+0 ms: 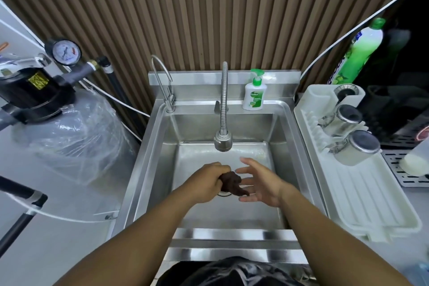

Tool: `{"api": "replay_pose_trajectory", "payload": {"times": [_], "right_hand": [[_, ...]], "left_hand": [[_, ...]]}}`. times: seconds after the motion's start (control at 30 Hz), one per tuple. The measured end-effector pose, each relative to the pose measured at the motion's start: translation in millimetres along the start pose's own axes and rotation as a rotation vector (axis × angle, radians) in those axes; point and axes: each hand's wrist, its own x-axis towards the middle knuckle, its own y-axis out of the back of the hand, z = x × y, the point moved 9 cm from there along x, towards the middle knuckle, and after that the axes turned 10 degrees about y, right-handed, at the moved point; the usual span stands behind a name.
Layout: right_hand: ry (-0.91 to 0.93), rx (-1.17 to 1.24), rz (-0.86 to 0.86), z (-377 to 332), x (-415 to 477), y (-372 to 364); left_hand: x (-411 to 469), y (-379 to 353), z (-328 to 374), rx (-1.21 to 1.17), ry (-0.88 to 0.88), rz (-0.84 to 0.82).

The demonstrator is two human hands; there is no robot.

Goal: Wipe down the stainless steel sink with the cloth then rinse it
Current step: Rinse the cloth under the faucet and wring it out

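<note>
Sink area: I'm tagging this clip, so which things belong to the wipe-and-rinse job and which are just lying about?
Part of the job: sink, dark cloth gripped in the left hand, right hand open beside it, flexible tap.
Lying about: soap dispenser, green bottle, dish rack, steel cups, pressure gauge.

Even, bright light; glare on the sink (290,137); edges bowed; slight motion blur.

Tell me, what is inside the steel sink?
The left hand grips a dark cloth; the right hand is open beside it. The drain shows only partly, under the cloth.
</note>
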Motion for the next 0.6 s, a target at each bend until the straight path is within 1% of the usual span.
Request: {"api": "replay_pose_trajectory", "payload": {"times": [0.07,0.17,0.23,0.3,0.4,0.5,0.57,0.6], "right_hand": [[-0.008,-0.046,-0.186,-4.4,0.5,-14.6],[0.103,-0.001,-0.255,-21.1,2.7,-18.5],[0.136,-0.053,-0.279,-23.9,6.3,-17.1],[0.141,-0.130,-0.284,-21.7,10.9,-16.0],[0.158,-0.252,-0.235,-23.0,15.4,-15.0],[0.170,-0.372,-0.180,-27.5,15.6,-12.9],[0.122,-0.338,-0.147,-26.6,16.7,-7.6],[0.077,-0.305,-0.158,-23.1,16.0,-7.1]], "left_hand": [[-1.3,-5.2,14.9,0.095,-0.063,-0.066],[-1.1,-3.4,19.4,0.152,-0.052,-0.101],[0.6,0.7,14.5,0.205,-0.003,-0.091],[2.3,-0.1,10.1,0.253,0.054,-0.097],[5.0,-3.1,3.7,0.360,0.147,-0.092],[7.5,-2.3,7.2,0.509,0.119,-0.045],[7.8,-2.4,13.9,0.559,0.068,-0.034],[7.4,-1.9,17.9,0.578,0.039,-0.029]]}}
